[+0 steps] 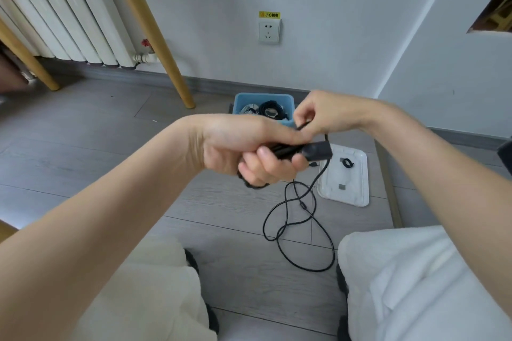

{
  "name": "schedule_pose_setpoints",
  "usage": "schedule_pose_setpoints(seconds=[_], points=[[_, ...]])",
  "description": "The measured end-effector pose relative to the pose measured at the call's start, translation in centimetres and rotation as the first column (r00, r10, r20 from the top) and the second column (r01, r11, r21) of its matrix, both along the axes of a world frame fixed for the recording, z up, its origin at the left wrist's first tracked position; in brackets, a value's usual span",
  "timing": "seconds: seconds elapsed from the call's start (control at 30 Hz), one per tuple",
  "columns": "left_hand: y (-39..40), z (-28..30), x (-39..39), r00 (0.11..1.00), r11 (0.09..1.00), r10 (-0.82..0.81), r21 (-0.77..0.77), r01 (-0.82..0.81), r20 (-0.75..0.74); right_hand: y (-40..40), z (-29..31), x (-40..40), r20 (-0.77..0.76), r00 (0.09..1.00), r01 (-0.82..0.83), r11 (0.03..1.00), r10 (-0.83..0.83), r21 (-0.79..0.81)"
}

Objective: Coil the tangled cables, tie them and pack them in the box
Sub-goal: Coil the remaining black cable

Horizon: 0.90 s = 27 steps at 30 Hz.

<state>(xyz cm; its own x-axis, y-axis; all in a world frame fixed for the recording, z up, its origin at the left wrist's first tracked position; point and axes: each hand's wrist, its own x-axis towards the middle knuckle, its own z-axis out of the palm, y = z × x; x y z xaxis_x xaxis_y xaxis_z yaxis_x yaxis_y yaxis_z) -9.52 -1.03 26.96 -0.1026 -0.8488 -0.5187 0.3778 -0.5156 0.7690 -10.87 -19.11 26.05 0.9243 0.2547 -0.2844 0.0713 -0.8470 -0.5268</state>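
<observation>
My left hand point(243, 147) grips a bundle of black cable with a chunky black plug point(318, 151) sticking out to the right of my fingers. Just above the plug, my right hand point(321, 116) pinches a thin black strand. The rest of the black cable point(302, 224) hangs from the plug and lies in loose loops on the floor between my knees. Behind my hands stands a blue box point(241, 104) with coiled dark cables inside; my hands hide its front right corner.
A white lid point(357, 191) lies on the floor to the right, with a small black tie and a small grey piece on it. Wooden table legs point(171, 72) and a radiator stand at the back left. A wall socket point(268, 32) sits above the box.
</observation>
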Motion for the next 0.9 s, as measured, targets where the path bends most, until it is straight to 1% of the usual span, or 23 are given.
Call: schedule_pose_setpoints(seconds=[0.07,0.1,0.17,0.23,0.27,0.37,0.43,0.5,0.57,0.6,0.63,0.67,0.77,0.8,0.83,0.87,0.9], points=[[0.6,-0.4,-0.1,0.996,0.995,0.004,0.101,-0.013,0.089,-1.0,0.3,0.6,0.074,0.987,0.136,0.987,-0.142,0.084],[0.9,-0.7,0.1,0.989,0.986,0.047,0.154,-0.068,0.139,-1.5,0.6,0.8,0.115,0.968,0.207,0.969,-0.223,0.138],[1.7,-1.6,0.9,0.959,0.948,0.21,0.201,-0.248,0.192,-1.8,1.0,1.1,0.176,0.928,0.284,0.93,-0.328,0.235],[2.2,-2.3,1.7,0.89,0.868,0.423,0.204,-0.452,0.17,-1.3,1.1,1.1,0.149,0.919,0.304,0.898,-0.364,0.319],[2.3,-2.6,2.1,0.84,0.816,0.523,0.199,-0.542,0.145,-0.9,1.1,1.1,0.102,0.929,0.294,0.877,-0.356,0.38],[2.4,-2.9,3.0,0.645,0.63,0.763,0.17,-0.758,0.047,0.9,1.3,0.6,-0.075,0.972,0.225,0.774,-0.224,0.592],[2.2,-2.8,3.6,0.479,0.478,0.878,0.123,-0.87,-0.019,1.8,1.3,0.2,-0.152,0.983,0.18,0.74,-0.105,0.648],[1.8,-2.4,4.2,0.288,0.298,0.95,0.071,-0.952,-0.116,2.4,0.8,-0.1,-0.198,0.98,0.129,0.762,-0.001,0.635],[1.7,-1.9,4.7,0.094,0.119,0.956,0.074,-0.99,-0.277,2.7,0.2,-0.4,-0.242,0.968,0.096,0.794,0.067,0.601],[1.7,-1.6,4.9,0.039,0.074,0.932,0.084,-0.994,-0.36,2.8,-0.1,-0.4,-0.261,0.961,0.084,0.805,0.09,0.588],[1.7,-1.3,5.0,0.029,0.067,0.911,0.077,-0.995,-0.411,2.8,-0.3,-0.5,-0.277,0.954,0.072,0.812,0.112,0.579],[1.5,-1.0,5.0,0.059,0.092,0.899,0.057,-0.994,-0.435,2.9,-0.4,-0.5,-0.292,0.947,0.059,0.82,0.135,0.569],[0.8,-0.4,4.7,0.23,0.24,0.837,-0.047,-0.97,-0.497,3.5,-0.9,-0.8,-0.375,0.91,0.025,0.877,0.179,0.479],[0.6,-0.2,4.5,0.293,0.303,0.793,-0.072,-0.95,-0.535,3.6,-1.2,-0.9,-0.405,0.899,0.021,0.906,0.167,0.422],[0.6,-0.1,4.4,0.369,0.385,0.734,-0.099,-0.918,-0.57,3.6,-1.4,-0.9,-0.42,0.896,0.013,0.933,0.148,0.358],[0.6,-0.2,4.3,0.471,0.501,0.642,-0.134,-0.855,-0.605,3.6,-1.6,-1.0,-0.403,0.906,-0.002,0.957,0.125,0.292],[0.7,-0.4,4.1,0.574,0.63,0.522,-0.169,-0.758,-0.631,3.6,-1.7,-1.0,-0.365,0.926,-0.016,0.974,0.099,0.226]])
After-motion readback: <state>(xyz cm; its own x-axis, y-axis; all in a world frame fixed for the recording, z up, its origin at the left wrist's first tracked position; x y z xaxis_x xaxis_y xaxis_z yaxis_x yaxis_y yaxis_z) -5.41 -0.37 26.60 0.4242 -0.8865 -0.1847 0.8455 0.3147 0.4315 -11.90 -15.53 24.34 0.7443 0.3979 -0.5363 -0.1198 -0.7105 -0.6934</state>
